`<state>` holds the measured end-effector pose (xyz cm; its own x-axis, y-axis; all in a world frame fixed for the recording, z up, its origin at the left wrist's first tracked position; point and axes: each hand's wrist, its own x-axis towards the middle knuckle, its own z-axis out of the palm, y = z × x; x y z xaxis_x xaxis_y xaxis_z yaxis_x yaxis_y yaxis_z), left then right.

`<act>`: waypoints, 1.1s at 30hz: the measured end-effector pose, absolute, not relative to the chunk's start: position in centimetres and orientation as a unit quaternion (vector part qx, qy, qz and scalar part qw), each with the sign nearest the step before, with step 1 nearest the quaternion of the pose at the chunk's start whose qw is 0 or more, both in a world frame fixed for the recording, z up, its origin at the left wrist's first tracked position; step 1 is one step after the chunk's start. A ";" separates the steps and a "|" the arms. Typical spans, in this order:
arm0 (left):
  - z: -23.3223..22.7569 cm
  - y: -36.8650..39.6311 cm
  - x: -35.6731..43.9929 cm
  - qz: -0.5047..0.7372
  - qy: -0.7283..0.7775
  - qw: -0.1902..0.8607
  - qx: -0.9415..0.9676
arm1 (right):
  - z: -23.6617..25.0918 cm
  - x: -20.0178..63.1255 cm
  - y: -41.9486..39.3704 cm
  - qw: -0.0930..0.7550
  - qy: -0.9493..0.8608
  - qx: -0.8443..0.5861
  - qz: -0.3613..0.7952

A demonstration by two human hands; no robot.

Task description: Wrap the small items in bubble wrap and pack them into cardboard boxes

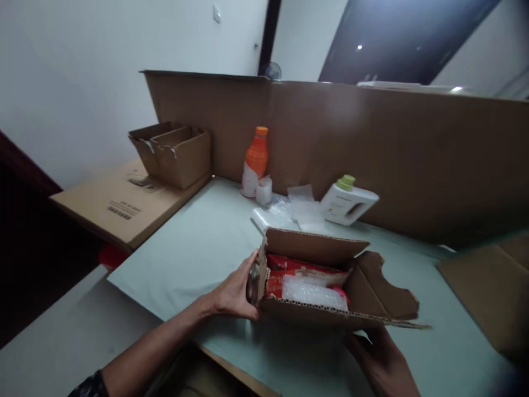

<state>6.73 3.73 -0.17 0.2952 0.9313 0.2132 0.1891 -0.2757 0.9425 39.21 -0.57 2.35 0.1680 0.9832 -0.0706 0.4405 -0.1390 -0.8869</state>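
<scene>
An open cardboard box point(314, 320) is tilted toward me over the table's near part. Inside it lie red packets point(306, 268) and a bubble-wrapped item point(313, 292) with a bit of pink at its right end. My left hand point(237, 289) grips the box's left end, thumb at the near lower corner and fingers up the side. Under the right front part of the box, my right hand point(378, 353) supports it; its fingertips are hidden by the cardboard. A torn flap point(384, 286) stands out on the box's right.
Behind the box are an orange-capped bottle point(257, 157), a small white roll point(264, 190), clear plastic wrap point(276, 212) and a white jug with a green cap point(347, 201). A divided carton point(177, 157) sits at left. Tall cardboard panels point(372, 143) border the table's back.
</scene>
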 end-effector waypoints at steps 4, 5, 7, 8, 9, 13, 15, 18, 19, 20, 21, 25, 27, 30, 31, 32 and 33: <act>-0.5 2.0 1.1 0.462 0.465 0.379 0.653 | 3.9 33.4 4.0 0.358 -0.624 -0.578 0.386; -0.4 1.6 -0.8 0.476 0.491 0.353 0.638 | 4.4 31.1 5.6 0.358 -0.647 -0.547 0.393; 0.3 0.9 -5.1 0.501 0.555 0.296 0.595 | 5.4 25.4 8.9 0.358 -0.687 -0.483 0.409; 0.7 0.6 -7.4 0.512 0.591 0.269 0.562 | 5.9 22.1 10.5 0.359 -0.703 -0.447 0.420; 1.3 0.5 -9.7 0.524 0.626 0.243 0.524 | 6.5 18.7 12.1 0.364 -0.713 -0.408 0.438; 3.2 -0.1 -18.2 0.593 0.694 0.129 0.388 | 9.2 5.4 15.9 0.357 -0.743 -0.287 0.489; 3.5 -0.3 -21.6 0.621 0.696 0.065 0.354 | 9.9 0.7 15.9 0.350 -0.752 -0.259 0.494; 3.2 -0.2 -25.7 0.623 0.716 -0.011 0.316 | 9.0 -2.7 14.7 0.317 -0.786 -0.227 0.480; 2.9 0.1 -26.7 0.621 0.721 -0.025 0.307 | 8.1 -2.8 14.3 0.301 -0.799 -0.220 0.472; 2.7 0.5 -27.6 0.622 0.722 -0.035 0.302 | 7.1 -2.6 14.0 0.285 -0.809 -0.217 0.466; 2.6 1.1 -28.4 0.625 0.720 -0.040 0.299 | 6.0 -2.1 13.7 0.273 -0.816 -0.218 0.460; 2.8 4.8 -30.9 0.625 0.718 -0.040 0.304 | 1.4 1.4 13.4 0.250 -0.820 -0.252 0.449; 3.3 6.8 -31.8 0.610 0.726 -0.041 0.316 | -0.3 3.3 13.3 0.252 -0.813 -0.273 0.448; 4.0 9.2 -32.9 0.583 0.738 -0.038 0.337 | -1.8 5.8 12.4 0.272 -0.787 -0.300 0.466; 4.0 9.6 -33.0 0.572 0.744 -0.039 0.343 | -2.1 6.5 12.0 0.284 -0.777 -0.307 0.471; 4.0 9.8 -33.0 0.559 0.752 -0.042 0.346 | -2.3 7.1 11.6 0.295 -0.770 -0.311 0.472; 3.8 9.9 -32.8 0.544 0.764 -0.047 0.343 | -2.5 7.6 11.2 0.306 -0.767 -0.314 0.469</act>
<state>-32.85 9.86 3.82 -0.7595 0.4735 0.4459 0.5765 0.1725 0.7987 7.55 11.18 -2.48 -0.6151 0.7687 0.1754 0.1937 0.3630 -0.9114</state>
